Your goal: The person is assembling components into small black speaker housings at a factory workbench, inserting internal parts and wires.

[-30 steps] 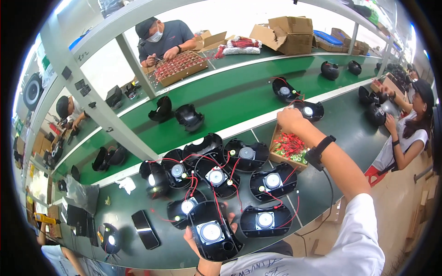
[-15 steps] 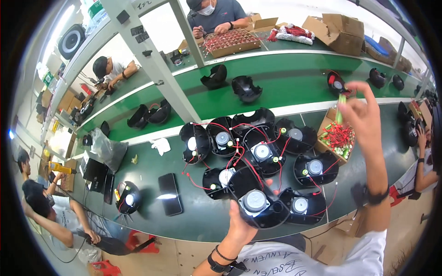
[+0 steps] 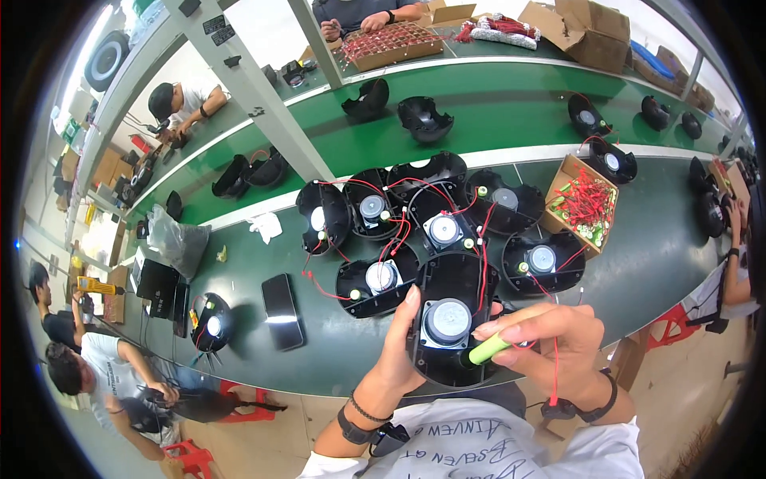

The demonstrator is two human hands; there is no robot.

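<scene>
at lower centre our left hand gripped the black speaker shell; right hand fingers pinched a green battery, seemingly mid-fitting, needing careful seating next.

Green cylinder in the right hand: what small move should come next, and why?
Probably seat it into the black speaker shell. The right hand pinches the green cylinder with its tip at the shell's lower edge, red wire hanging from it, while the left hand steadies the shell from the side. Neighbouring shells already carry similar green parts.
</scene>
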